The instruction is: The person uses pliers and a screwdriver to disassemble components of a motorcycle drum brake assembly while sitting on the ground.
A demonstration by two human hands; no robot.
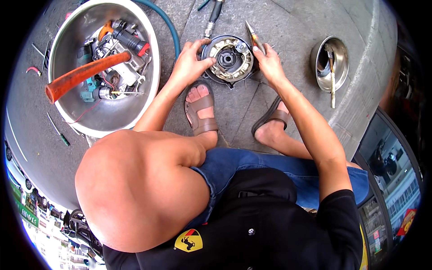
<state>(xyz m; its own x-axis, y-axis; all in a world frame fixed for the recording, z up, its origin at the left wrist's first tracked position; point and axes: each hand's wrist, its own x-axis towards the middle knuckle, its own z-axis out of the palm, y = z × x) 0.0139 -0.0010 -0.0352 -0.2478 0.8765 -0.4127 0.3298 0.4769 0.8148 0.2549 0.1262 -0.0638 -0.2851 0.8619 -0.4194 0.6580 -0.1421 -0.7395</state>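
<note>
A round dark metal housing with a pale ring of coils and a black hub [228,58] lies on the paving between my sandalled feet. My left hand [193,63] grips its left rim, thumb and fingertips on the edge. My right hand [270,65] is closed around pointed pliers with yellow-and-dark handles [253,36], held at the housing's right edge with the tip pointing away from me. Just beyond the housing lies a black-handled air tool with a metal fitting [215,12].
A large steel basin [148,101] at left holds an orange-handled tool, drills and wrenches; loose hand tools lie outside it. A blue hose [170,28] runs beside it. At right is a steel pot [342,76] with a brush; a glass shopfront [387,157] stands beyond.
</note>
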